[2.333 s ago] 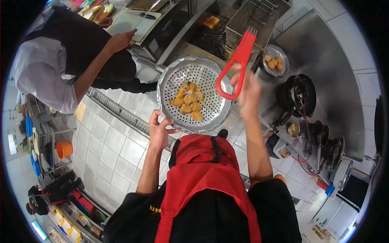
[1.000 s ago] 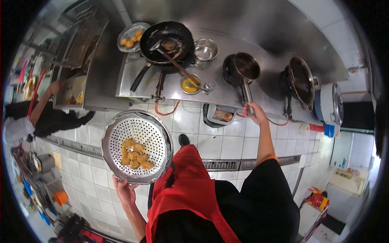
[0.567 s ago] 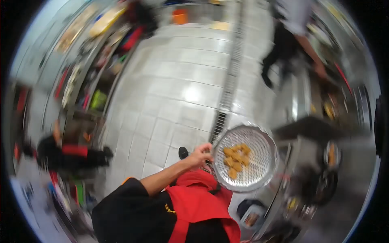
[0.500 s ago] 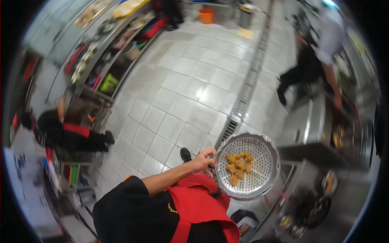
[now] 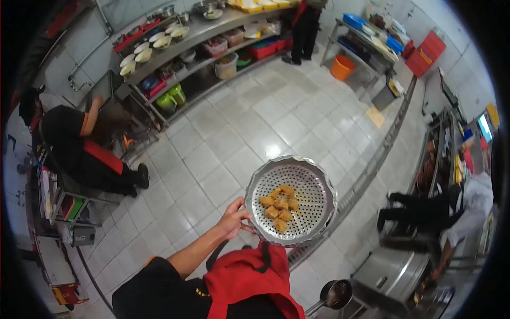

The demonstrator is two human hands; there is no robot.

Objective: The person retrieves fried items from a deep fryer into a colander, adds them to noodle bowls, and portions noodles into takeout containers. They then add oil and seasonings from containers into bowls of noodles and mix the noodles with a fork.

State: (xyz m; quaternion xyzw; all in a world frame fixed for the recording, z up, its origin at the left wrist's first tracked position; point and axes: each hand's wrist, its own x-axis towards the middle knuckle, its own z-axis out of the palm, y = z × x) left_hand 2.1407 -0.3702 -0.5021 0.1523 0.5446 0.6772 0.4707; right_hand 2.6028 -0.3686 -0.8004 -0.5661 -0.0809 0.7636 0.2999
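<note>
My left hand (image 5: 234, 218) grips the near-left rim of a round, perforated metal strainer (image 5: 311, 212), its fingers closed at the edge. Several golden-brown fried pieces (image 5: 280, 204) lie in a cluster left of centre inside it. The strainer is held out over the tiled floor, in front of my red apron (image 5: 244, 276). My right hand is outside the picture. Low in the view, a dark saucepan (image 5: 337, 294) with a long handle shows to the right of the apron; what supports it is hidden.
At left, a person in black (image 5: 69, 138) stands by a sink. Steel shelving (image 5: 196, 69) with bowls and tubs runs along the back. An orange bucket (image 5: 342, 67) sits on the floor. On the right, another person (image 5: 467, 207) reaches over a steel unit (image 5: 390, 271). A drain channel (image 5: 366, 183) crosses the floor.
My view has swung towards the right, bringing more of the back tables into sight. The strainer now appears further left and higher, still in my left hand. A saucepan shows at the bottom.
</note>
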